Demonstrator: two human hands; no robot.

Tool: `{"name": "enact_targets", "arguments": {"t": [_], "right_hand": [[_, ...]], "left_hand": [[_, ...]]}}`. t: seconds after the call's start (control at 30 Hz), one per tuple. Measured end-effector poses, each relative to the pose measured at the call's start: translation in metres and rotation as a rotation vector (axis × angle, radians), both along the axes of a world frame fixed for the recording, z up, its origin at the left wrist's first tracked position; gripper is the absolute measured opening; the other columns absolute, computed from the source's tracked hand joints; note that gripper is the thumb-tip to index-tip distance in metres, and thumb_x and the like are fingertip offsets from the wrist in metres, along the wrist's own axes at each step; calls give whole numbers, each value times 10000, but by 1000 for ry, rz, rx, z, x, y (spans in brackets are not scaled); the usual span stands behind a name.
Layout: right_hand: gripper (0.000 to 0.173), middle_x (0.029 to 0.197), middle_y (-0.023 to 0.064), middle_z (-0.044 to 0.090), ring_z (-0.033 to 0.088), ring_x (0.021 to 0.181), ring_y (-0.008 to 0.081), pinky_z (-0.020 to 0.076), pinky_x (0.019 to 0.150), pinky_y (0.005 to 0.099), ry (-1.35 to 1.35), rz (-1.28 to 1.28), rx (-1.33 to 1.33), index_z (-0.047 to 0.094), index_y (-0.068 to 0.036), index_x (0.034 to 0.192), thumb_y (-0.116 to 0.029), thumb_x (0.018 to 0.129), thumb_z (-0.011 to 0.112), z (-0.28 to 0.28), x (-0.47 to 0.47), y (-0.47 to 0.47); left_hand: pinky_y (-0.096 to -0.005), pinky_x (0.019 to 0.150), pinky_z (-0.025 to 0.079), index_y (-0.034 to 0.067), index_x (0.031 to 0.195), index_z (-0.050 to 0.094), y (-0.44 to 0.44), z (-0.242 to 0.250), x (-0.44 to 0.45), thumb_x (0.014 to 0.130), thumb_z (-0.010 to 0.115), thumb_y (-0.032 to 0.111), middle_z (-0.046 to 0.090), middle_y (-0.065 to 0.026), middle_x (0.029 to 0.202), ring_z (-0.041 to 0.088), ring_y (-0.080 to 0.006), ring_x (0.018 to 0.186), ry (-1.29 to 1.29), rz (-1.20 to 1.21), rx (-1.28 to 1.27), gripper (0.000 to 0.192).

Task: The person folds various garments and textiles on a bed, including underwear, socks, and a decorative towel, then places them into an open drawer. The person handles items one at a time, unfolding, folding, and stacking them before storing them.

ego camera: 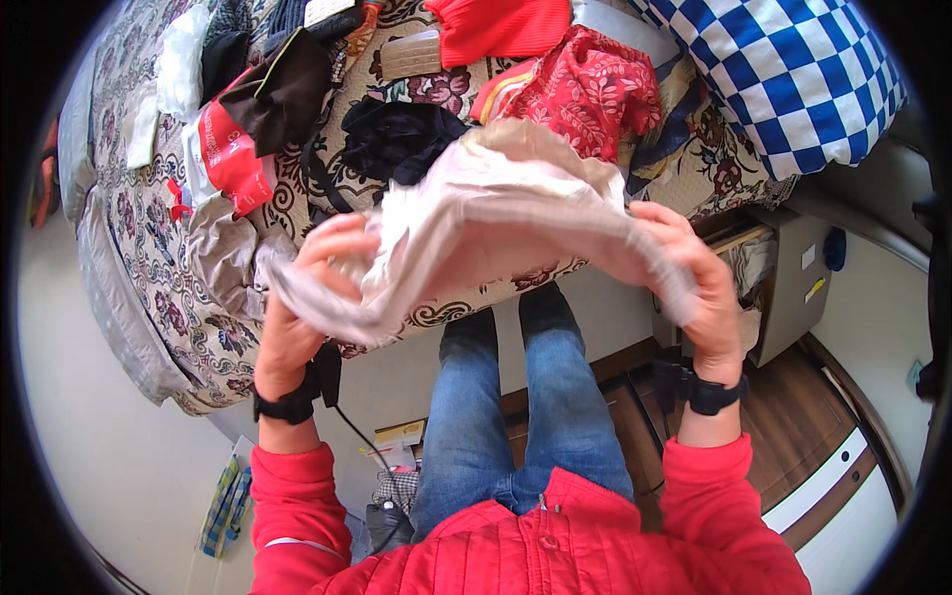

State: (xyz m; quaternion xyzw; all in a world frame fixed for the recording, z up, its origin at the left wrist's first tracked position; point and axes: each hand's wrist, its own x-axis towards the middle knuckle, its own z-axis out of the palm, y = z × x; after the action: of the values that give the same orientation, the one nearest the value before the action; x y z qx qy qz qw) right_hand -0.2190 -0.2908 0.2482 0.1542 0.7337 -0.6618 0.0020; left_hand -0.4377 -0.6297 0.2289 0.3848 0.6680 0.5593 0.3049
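Observation:
A pale pink and cream cloth [513, 223], blurred by motion, is stretched in the air between my two hands above the bed's near edge. Its left part is in my left hand [320, 275], with folds hanging over the thumb. On the other side, my right hand [703, 290] grips the cloth's right edge. The cloth arches upward in the middle and hides part of the bed. Just beyond it lie a crumpled black garment [401, 134] and a red leaf-patterned cloth [587, 89]. A crumpled beige cloth [223, 249] rests on the bed near my left hand.
A floral bedspread [160, 297] covers the bed. On it are a red and white plastic bag [230, 156], a brown cloth [282, 89], a red knit garment [506, 30] and a blue-and-white checked pillow [796, 67]. An open drawer [788, 282] holding cloths stands at right.

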Motion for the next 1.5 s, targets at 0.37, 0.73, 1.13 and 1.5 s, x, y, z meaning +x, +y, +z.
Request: {"name": "enact_targets", "arguments": {"t": [0.37,0.73,1.13,1.5], "right_hand": [[460,1223,78,531,524,1109,179,431,959,324,-441,-748,-231,463,-49,1289,-30,859,627,-155,57,-102],[409,1063,38,632,577,950,134,438,888,267,-549,-630,-211,574,3,1183,-130,829,729,-176,35,-113],[513,1214,107,590,597,1097,185,500,936,351,-501,-694,-982,458,-4,1309,-279,925,657,-49,40,-92],[811,1354,200,484,513,1245,264,402,1049,390,154,-440,-315,193,-52,1486,62,827,652,114,-34,-85]], "left_hand": [[-307,977,438,29,1126,581,-43,-113,122,871,548,-71,548,-104,1256,552,-216,1150,-146,925,-348,276],[-438,980,392,9,1003,655,-2,-111,130,802,727,294,561,-143,1188,487,-338,1129,295,653,-888,356],[-250,756,511,70,1085,479,-32,4,113,926,622,67,625,-43,971,619,-102,819,-830,1000,-119,213],[-388,1161,235,-18,1451,349,-59,128,73,906,429,-88,372,-120,1508,332,-222,1402,71,1032,136,556]]}}
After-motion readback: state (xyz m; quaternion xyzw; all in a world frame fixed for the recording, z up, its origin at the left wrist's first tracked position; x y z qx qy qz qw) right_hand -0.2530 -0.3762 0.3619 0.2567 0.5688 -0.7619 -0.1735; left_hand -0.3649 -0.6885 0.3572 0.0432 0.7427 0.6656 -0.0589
